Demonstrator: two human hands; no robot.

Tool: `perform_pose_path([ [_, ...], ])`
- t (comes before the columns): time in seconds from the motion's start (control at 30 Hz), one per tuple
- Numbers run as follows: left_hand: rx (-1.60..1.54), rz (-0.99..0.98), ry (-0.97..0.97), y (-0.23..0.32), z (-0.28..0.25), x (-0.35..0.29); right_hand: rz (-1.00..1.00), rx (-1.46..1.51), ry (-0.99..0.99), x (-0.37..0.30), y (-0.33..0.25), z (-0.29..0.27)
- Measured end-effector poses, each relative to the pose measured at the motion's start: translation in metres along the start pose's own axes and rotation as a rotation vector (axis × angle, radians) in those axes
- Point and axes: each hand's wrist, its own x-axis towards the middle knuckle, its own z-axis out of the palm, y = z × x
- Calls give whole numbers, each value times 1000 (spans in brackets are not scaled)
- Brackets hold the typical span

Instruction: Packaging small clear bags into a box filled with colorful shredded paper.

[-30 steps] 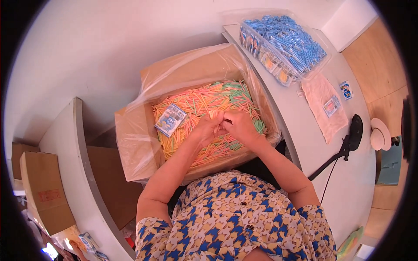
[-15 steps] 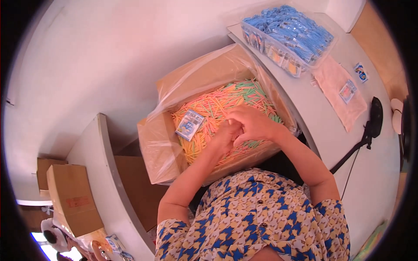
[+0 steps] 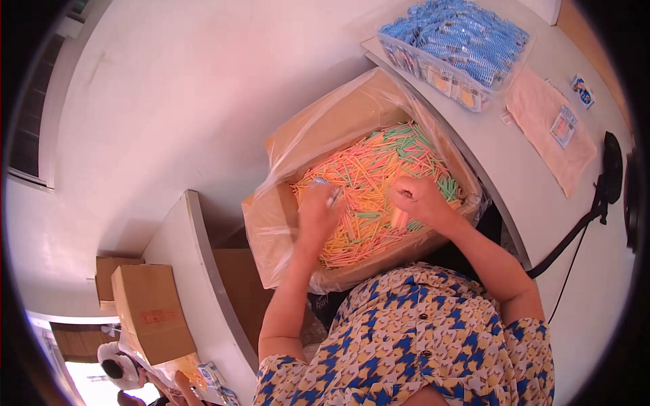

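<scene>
A cardboard box (image 3: 276, 260) lined with clear plastic holds a heap of thin sticks (image 3: 365, 172) in pink, yellow, orange and green. Over the left part of the heap, my left hand (image 3: 317, 215) is closed on a small blue-and-white packet (image 3: 321, 181); most of the packet is hidden behind the fingers. To its right, my right hand (image 3: 425, 203) is curled above the sticks. A small bunch of pale pink and yellow sticks (image 3: 399, 217) pokes out below its fingers.
At the back right, a clear plastic bin (image 3: 467, 101) full of blue packets stands on a white table (image 3: 521, 183). Also there are a pink cloth (image 3: 552, 145) with a packet on it, and a black strap-like object (image 3: 602, 183). Brown boxes (image 3: 152, 311) and another person (image 3: 122, 365) are at left.
My hands, which were together over the middle of the heap, have moved apart. The left has gone to the packet lying on the sticks and taken hold of it; the right has a bunch of sticks.
</scene>
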Motion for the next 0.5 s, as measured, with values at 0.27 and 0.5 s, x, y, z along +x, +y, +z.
perform_pose_path([
  [0.27, 410, -149, -74, -60, 11, 1, -212, -461, -6, -9, 23, 4],
  [0.5, 315, -205, -20, -61, 14, 6, -289, -528, 21, -11, 26, 7],
])
